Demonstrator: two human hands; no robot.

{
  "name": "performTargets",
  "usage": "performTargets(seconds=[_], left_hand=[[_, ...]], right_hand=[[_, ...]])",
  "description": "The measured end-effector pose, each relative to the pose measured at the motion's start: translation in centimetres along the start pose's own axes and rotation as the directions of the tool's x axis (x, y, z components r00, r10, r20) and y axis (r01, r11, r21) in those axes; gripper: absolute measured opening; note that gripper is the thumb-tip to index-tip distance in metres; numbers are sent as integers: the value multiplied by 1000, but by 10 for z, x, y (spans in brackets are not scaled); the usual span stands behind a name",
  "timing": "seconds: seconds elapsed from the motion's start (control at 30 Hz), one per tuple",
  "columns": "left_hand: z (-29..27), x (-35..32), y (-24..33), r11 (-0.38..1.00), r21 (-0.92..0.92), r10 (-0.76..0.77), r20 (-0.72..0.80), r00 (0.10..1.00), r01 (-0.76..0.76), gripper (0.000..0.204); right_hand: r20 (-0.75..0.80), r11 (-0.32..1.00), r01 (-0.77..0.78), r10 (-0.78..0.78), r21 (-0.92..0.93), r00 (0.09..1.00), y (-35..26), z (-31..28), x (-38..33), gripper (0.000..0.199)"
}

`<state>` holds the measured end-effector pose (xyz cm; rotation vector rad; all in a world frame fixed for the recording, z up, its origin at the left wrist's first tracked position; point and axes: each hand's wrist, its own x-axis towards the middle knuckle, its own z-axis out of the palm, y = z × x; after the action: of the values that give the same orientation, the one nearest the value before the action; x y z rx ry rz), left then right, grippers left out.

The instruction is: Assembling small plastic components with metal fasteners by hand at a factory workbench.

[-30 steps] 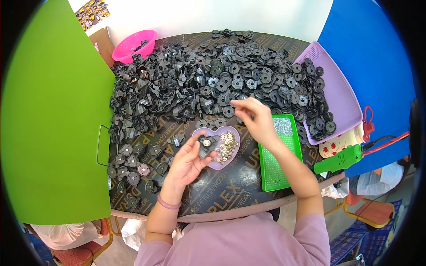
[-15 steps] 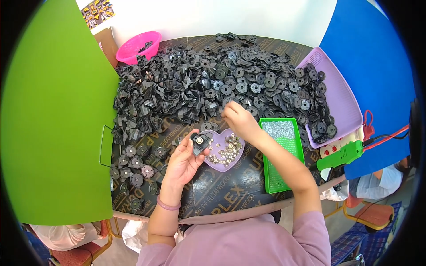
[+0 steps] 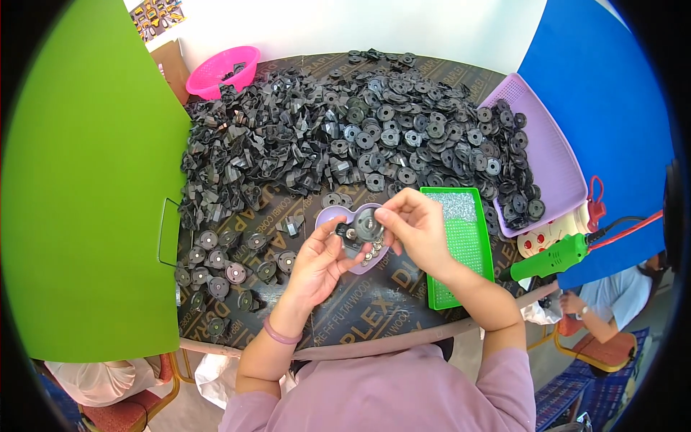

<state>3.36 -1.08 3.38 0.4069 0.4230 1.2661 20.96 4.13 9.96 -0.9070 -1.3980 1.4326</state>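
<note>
My left hand (image 3: pixel 314 268) holds a black plastic housing (image 3: pixel 348 243) with a small metal fitting on it, gripped between thumb and fingers. Against it, my right hand (image 3: pixel 419 234) pinches a round black plastic disc (image 3: pixel 368 224) with a hole in its middle. Both parts hang over a lilac heart-shaped dish (image 3: pixel 328 214), where several small metal fittings (image 3: pixel 373 254) show between the hands. The two parts overlap in view; whether they touch, I cannot tell.
Angular black parts (image 3: pixel 252 137) and round discs (image 3: pixel 410 119) heap across the back. Assembled round pieces (image 3: pixel 217 288) lie at left. On the right are a green tray (image 3: pixel 461 281) with tiny silver pieces, a green power screwdriver (image 3: pixel 551 259) and a purple basket (image 3: pixel 558 162). A pink basket (image 3: pixel 216 74) stands behind.
My right hand has come back from the disc pile toward my left hand, now with a disc in it. The left hand has moved slightly right, over the dish.
</note>
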Motion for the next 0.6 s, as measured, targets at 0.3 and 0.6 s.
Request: performTargets(seconds=[0.3,0.6], left_hand=[[5,0,-11,996,81,39,-20,999,-38,40],[-1,0,-13,999,21,31,-25,999,-31,32]], right_hand=[[74,965,-12,32,-261,997,15,5,6,11],[116,910,-9,62,-414,991,8,7,7,14]])
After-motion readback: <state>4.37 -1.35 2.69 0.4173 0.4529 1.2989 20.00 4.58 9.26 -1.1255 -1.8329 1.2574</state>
